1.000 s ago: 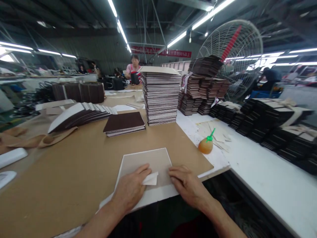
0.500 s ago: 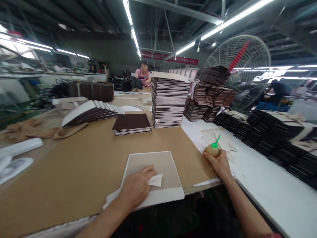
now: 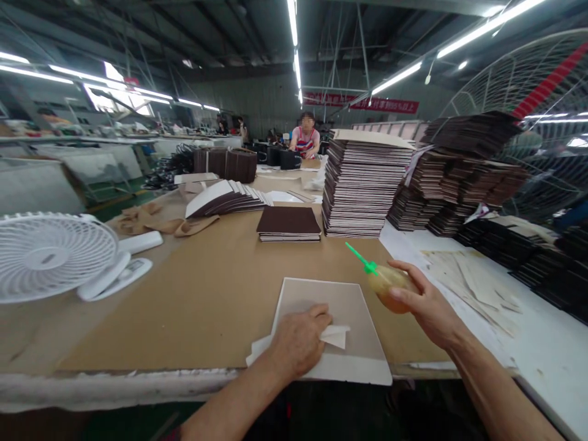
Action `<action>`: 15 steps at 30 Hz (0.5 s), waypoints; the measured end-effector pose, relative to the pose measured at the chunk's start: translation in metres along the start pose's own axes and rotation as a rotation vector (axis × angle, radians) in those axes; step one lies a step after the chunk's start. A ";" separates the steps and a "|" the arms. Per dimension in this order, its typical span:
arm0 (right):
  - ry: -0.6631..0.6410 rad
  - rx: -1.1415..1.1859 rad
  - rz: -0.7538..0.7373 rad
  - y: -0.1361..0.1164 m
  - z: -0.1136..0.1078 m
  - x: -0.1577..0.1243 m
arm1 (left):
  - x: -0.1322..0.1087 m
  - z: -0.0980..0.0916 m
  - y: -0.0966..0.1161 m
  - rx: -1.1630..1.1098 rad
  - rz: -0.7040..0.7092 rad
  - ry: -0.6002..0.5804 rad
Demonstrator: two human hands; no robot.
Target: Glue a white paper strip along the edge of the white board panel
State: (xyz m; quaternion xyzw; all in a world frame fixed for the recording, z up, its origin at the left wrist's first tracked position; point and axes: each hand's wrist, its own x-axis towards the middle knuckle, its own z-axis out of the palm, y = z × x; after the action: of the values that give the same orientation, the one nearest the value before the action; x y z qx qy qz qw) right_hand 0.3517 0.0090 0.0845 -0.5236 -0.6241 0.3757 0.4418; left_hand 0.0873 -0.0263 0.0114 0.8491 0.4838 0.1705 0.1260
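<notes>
My left hand (image 3: 297, 343) lies curled on a flat grey-and-white board (image 3: 340, 309) at the table's near edge, its fingers pressing a small folded white flap (image 3: 337, 335) against the board. My right hand (image 3: 425, 300) grips a small amber squeeze bottle (image 3: 384, 286) with a green nozzle (image 3: 359, 256). The bottle is held in the air, tilted, with the nozzle pointing up and left over the board's right edge.
The board rests on brown cardboard (image 3: 206, 288) covering the table. A white desk fan (image 3: 50, 254) lies at the left. Behind stand a short stack of dark boards (image 3: 288, 223), a tall stack (image 3: 365, 184), more dark piles (image 3: 463, 171) at the right, and paper scraps (image 3: 468, 275). A person (image 3: 305, 135) sits far back.
My right hand left the board, reached right to the bottle on the table, and has now lifted it and carried it toward the board. The left hand kept holding the flap. The view swung left.
</notes>
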 end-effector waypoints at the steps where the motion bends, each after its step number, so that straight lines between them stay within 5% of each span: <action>1: -0.036 0.056 0.020 0.000 0.006 0.002 | 0.000 0.000 0.000 -0.004 0.000 0.001; 12: -0.200 0.275 0.193 -0.013 0.069 0.031 | 0.000 -0.004 -0.002 0.011 0.021 0.010; 15: -0.183 0.167 0.178 -0.013 0.087 0.038 | 0.000 -0.004 -0.002 0.012 0.024 0.021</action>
State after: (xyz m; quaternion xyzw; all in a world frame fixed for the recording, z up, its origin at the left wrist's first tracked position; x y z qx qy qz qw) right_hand 0.2626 0.0435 0.0738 -0.5018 -0.5796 0.5099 0.3902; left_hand 0.0840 -0.0251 0.0144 0.8537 0.4759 0.1781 0.1138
